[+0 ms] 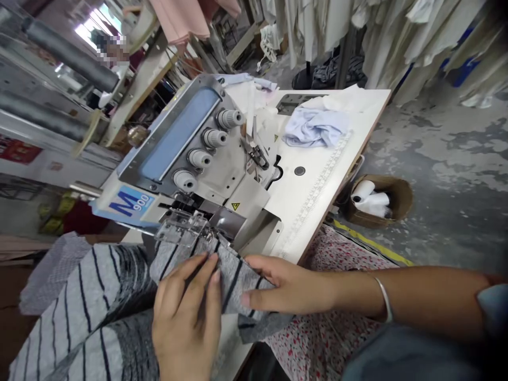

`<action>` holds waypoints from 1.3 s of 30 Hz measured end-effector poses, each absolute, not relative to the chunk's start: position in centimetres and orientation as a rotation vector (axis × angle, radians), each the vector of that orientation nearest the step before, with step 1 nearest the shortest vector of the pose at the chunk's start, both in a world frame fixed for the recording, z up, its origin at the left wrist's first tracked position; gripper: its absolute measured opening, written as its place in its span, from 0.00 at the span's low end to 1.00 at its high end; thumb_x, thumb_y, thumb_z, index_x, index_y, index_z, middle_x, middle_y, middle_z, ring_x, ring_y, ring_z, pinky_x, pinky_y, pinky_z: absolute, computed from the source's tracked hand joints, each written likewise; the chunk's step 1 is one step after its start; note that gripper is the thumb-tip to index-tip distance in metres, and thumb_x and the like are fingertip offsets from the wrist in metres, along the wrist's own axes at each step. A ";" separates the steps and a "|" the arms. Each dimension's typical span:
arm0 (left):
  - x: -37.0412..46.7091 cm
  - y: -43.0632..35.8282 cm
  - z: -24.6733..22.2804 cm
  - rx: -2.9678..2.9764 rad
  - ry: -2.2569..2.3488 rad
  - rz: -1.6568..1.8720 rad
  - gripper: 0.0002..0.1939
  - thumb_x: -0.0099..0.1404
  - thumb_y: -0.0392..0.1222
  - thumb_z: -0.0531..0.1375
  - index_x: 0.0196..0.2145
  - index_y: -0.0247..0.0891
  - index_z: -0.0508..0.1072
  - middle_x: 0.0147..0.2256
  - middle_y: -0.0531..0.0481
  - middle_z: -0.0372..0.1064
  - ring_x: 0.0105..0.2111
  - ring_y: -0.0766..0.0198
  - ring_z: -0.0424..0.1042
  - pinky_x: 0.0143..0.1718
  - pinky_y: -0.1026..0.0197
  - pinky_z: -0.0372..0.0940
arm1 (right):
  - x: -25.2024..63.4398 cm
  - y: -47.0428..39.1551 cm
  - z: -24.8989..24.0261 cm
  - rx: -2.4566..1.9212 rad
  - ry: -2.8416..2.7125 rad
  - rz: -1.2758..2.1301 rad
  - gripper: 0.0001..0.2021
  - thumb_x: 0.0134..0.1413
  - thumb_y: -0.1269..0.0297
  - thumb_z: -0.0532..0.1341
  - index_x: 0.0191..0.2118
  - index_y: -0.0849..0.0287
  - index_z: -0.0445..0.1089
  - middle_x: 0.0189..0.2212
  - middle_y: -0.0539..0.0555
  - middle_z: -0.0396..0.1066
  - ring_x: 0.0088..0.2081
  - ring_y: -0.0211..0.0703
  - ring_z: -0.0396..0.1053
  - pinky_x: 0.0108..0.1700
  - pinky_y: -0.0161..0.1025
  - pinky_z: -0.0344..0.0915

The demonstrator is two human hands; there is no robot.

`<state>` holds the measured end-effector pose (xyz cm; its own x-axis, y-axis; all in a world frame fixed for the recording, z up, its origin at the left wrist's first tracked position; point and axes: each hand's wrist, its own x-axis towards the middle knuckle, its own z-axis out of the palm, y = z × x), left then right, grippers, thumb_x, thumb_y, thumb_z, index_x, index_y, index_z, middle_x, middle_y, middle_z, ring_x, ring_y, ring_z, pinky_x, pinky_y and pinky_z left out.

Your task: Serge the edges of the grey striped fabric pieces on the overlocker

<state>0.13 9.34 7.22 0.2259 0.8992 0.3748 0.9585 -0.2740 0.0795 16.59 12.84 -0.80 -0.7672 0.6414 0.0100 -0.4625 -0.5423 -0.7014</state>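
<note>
A grey knit fabric piece with dark stripes [232, 278] lies with its edge at the presser foot [208, 233] of an overlock sewing machine [222, 164]. My left hand [186, 312] rests on the fabric close to the foot, fingers stretched out flat over it. On the other side, my right hand [289, 286] pinches the fabric edge, thumb on top and fingers partly hidden beneath. A clear plastic guard [180, 227] covers the needle area. To the left, thick stacks of similar striped fabric [75, 296] lie beside the machine.
A crumpled light blue cloth [317, 124] lies on the white machine table [305, 196], near a printed ruler strip. Thread snips or tweezers [256, 151] rest against the machine. A bin [400, 203] with white thread cones stands on the floor at right. Pale garments [416, 47] hang behind.
</note>
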 end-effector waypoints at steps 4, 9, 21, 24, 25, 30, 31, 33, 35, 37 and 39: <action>1.9 10.3 7.0 -2.261 -1.693 -0.574 0.07 0.66 0.37 0.60 0.42 0.35 0.73 0.39 0.46 0.70 0.42 0.60 0.69 0.48 0.57 0.63 | 16.8 11.2 -1.6 -0.500 -1.008 2.201 0.09 0.54 0.60 0.63 0.35 0.60 0.65 0.30 0.49 0.63 0.33 0.36 0.61 0.36 0.34 0.61; 2.2 10.9 6.3 -2.229 -1.614 -0.708 0.07 0.63 0.32 0.62 0.40 0.35 0.74 0.38 0.48 0.72 0.39 0.62 0.70 0.46 0.59 0.64 | 17.0 10.7 -1.9 -0.557 -1.182 2.116 0.08 0.57 0.62 0.58 0.32 0.61 0.63 0.27 0.47 0.60 0.30 0.35 0.57 0.32 0.33 0.57; 0.5 8.3 4.9 -2.303 -1.731 -0.473 0.24 0.70 0.38 0.53 0.63 0.41 0.61 0.58 0.42 0.61 0.59 0.53 0.60 0.59 0.52 0.54 | 17.3 11.2 -1.9 -0.511 -1.095 2.181 0.12 0.59 0.56 0.59 0.35 0.62 0.65 0.31 0.50 0.63 0.34 0.38 0.60 0.39 0.38 0.61; -0.7 9.1 5.7 -2.357 -1.745 -0.478 0.23 0.71 0.38 0.51 0.62 0.46 0.62 0.58 0.46 0.62 0.58 0.56 0.62 0.58 0.54 0.56 | 17.3 11.5 -1.7 -0.536 -1.135 2.125 0.12 0.58 0.56 0.61 0.38 0.62 0.67 0.32 0.51 0.65 0.36 0.40 0.62 0.42 0.40 0.63; -0.8 9.1 5.9 -2.361 -1.737 -0.482 0.23 0.70 0.38 0.52 0.62 0.45 0.63 0.58 0.45 0.62 0.58 0.55 0.62 0.59 0.53 0.56 | 17.4 11.5 -1.5 -0.527 -1.145 2.134 0.13 0.58 0.56 0.61 0.39 0.62 0.68 0.33 0.51 0.66 0.37 0.40 0.63 0.43 0.40 0.64; 3.1 5.3 3.7 -2.259 -1.762 -0.532 0.22 0.67 0.37 0.56 0.58 0.35 0.66 0.58 0.36 0.60 0.63 0.47 0.54 0.64 0.46 0.47 | 19.1 11.2 -1.5 -0.341 -1.039 2.318 0.20 0.57 0.51 0.63 0.48 0.62 0.68 0.38 0.53 0.69 0.40 0.40 0.66 0.49 0.41 0.64; 4.3 4.2 2.7 -2.274 -1.742 -0.553 0.22 0.67 0.38 0.58 0.58 0.32 0.65 0.57 0.34 0.61 0.64 0.47 0.53 0.65 0.47 0.46 | 19.5 10.9 -1.7 -0.307 -0.985 2.366 0.21 0.58 0.49 0.63 0.49 0.61 0.68 0.39 0.53 0.70 0.40 0.39 0.67 0.50 0.40 0.63; 6.3 2.0 0.6 -2.284 -1.683 -0.599 0.25 0.63 0.39 0.62 0.56 0.27 0.65 0.54 0.32 0.63 0.64 0.47 0.53 0.65 0.49 0.46 | 20.2 10.5 -2.2 -0.299 -0.877 2.464 0.23 0.60 0.45 0.60 0.48 0.60 0.68 0.40 0.54 0.70 0.40 0.39 0.68 0.51 0.41 0.63; 7.3 0.6 -0.9 -2.245 -1.663 -0.656 0.25 0.61 0.36 0.64 0.54 0.24 0.66 0.52 0.31 0.64 0.63 0.47 0.54 0.64 0.50 0.49 | 20.4 10.1 -2.9 -0.338 -0.822 2.525 0.26 0.60 0.41 0.56 0.47 0.61 0.69 0.41 0.55 0.71 0.41 0.42 0.69 0.51 0.42 0.63; 7.4 0.0 -1.5 -2.195 -1.661 -0.732 0.18 0.61 0.30 0.63 0.49 0.25 0.70 0.48 0.34 0.67 0.59 0.50 0.61 0.61 0.53 0.54 | 20.2 10.0 -3.5 -0.331 -0.865 2.542 0.32 0.58 0.34 0.52 0.46 0.62 0.70 0.41 0.57 0.72 0.43 0.45 0.70 0.52 0.44 0.63; 7.4 -0.2 -1.3 -2.121 -1.674 -0.867 0.13 0.60 0.26 0.62 0.43 0.28 0.72 0.42 0.40 0.70 0.49 0.57 0.69 0.55 0.58 0.60 | 19.5 10.3 -3.8 -0.308 -0.963 2.530 0.39 0.52 0.27 0.49 0.45 0.62 0.71 0.41 0.59 0.73 0.42 0.46 0.70 0.54 0.47 0.62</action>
